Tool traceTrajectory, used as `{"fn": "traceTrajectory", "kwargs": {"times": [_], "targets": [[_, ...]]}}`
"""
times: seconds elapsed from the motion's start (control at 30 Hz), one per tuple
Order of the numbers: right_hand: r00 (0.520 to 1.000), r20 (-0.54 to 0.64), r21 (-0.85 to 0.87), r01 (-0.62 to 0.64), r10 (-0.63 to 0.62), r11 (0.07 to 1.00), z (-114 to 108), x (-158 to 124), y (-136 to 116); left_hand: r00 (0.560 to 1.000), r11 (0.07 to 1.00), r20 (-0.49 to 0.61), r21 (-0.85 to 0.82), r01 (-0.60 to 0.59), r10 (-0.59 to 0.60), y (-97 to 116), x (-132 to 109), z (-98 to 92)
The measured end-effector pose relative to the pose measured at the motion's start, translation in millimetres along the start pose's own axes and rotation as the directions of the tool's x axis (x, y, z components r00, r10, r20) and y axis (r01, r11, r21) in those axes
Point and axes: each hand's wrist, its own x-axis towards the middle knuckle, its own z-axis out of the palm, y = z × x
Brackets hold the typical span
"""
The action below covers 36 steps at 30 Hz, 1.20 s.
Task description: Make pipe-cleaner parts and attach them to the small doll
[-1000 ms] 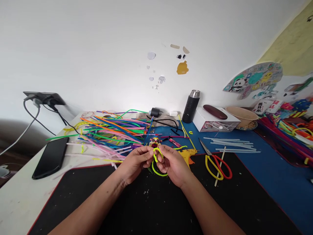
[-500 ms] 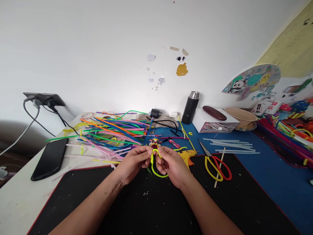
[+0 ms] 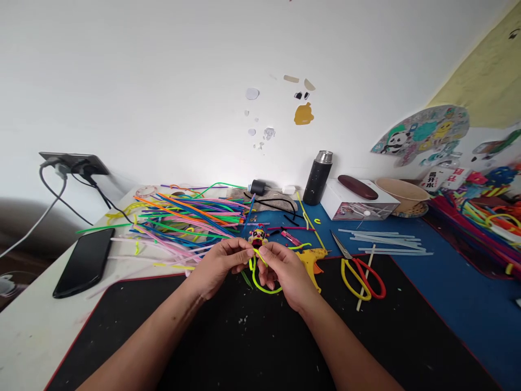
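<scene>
A bright yellow-green pipe cleaner (image 3: pixel 266 291) is pinched between my two hands over the black mat, its free length curving down in a loop. My left hand (image 3: pixel 222 265) grips it with thumb and index finger. Close beside, my right hand (image 3: pixel 287 271) pinches the same strand, thumb on top; its other fingers curl underneath. Just beyond my fingertips stands a small colourful figurine (image 3: pixel 258 237), its lower part hidden. A yellow glue gun (image 3: pixel 311 263) lies to the right of my right hand, partly covered by it.
Many coloured pipe cleaners (image 3: pixel 195 217) lie in a heap at the back left, near a black phone (image 3: pixel 83 263). Scissors (image 3: pixel 358 274) rest across a thin stick on the right, below several translucent glue sticks (image 3: pixel 391 241). A black thermos (image 3: pixel 318 178) and a white box (image 3: pixel 358 201) stand behind.
The bend of pipe cleaner between my fingertips has flattened, and my fingers have shifted slightly along it. Both hands remain nearly in the same place.
</scene>
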Motion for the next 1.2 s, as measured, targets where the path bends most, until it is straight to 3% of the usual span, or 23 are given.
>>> {"fn": "traceTrajectory", "kwargs": {"times": [0.2,0.47,0.8,1.03,1.2], "targets": [[0.973,-0.077,-0.274,0.188,-0.216,0.943,-1,-2,2,0.994,0.995,-0.091,-0.086,0.048,-0.056,1,1,1.2],[0.913,-0.038,-0.592,0.308,-0.407,0.745,-6,-1,11,0.997,0.996,-0.026,-0.062,0.067,-0.068,3,-1,2.6],[0.874,0.024,-0.72,0.352,-0.486,0.598,-7,-2,6,0.994,0.995,0.039,0.013,0.102,-0.103,6,-1,-2.3],[0.869,0.018,-0.711,0.359,-0.494,0.604,-7,-3,4,0.994,0.994,0.024,-0.01,0.108,-0.108,6,0,-3.8],[0.857,0.055,-0.737,0.381,-0.512,0.559,-8,-3,4,0.994,0.994,0.003,-0.037,0.106,-0.105,3,1,-3.0]]}}
